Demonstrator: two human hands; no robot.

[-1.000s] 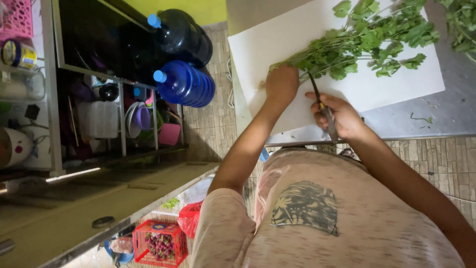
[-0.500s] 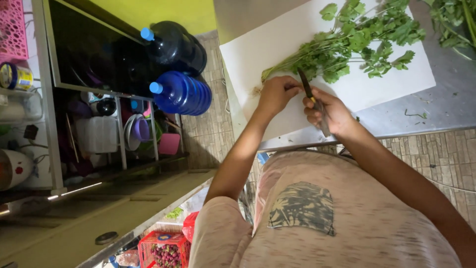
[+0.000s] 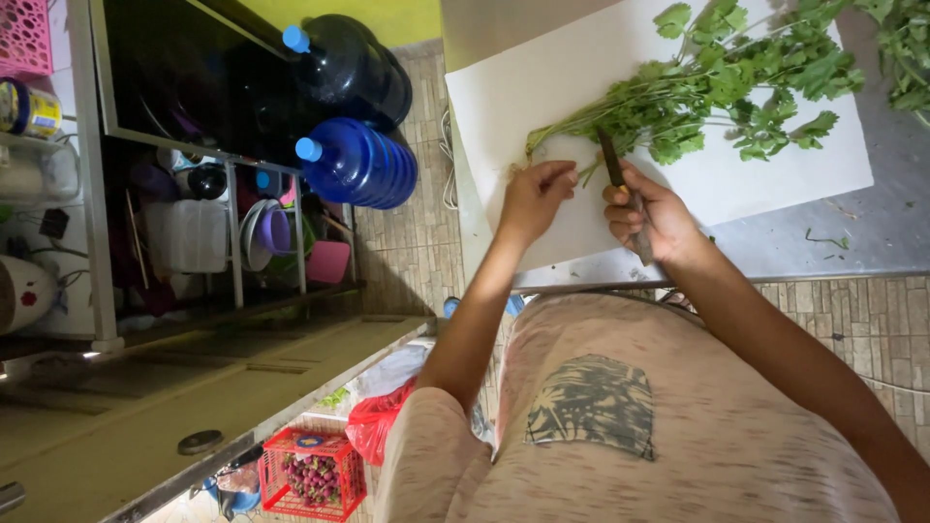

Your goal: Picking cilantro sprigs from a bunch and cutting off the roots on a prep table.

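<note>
A bunch of leafy green herbs (image 3: 717, 87) lies on a white cutting board (image 3: 775, 179), its stems pointing left. My left hand (image 3: 532, 199) pinches the stem ends at the board's near left part. My right hand (image 3: 651, 221) is closed around the handle of a dark-bladed knife (image 3: 612, 165). The blade reaches up into the stems, just right of my left hand. Both hands are close together, a few fingers' width apart.
The board rests on a grey metal table (image 3: 872, 232) with more greens (image 3: 906, 48) at its far right. Two large water jugs, one blue (image 3: 358, 163) and one dark (image 3: 354, 68), lie left of the table. A dish rack (image 3: 194, 232), red basket (image 3: 312, 473) and red bag (image 3: 373, 426) stand around.
Both hands have slid slightly toward me along the stems, with the knife staying at the stem ends. The camera view has shifted a little.
</note>
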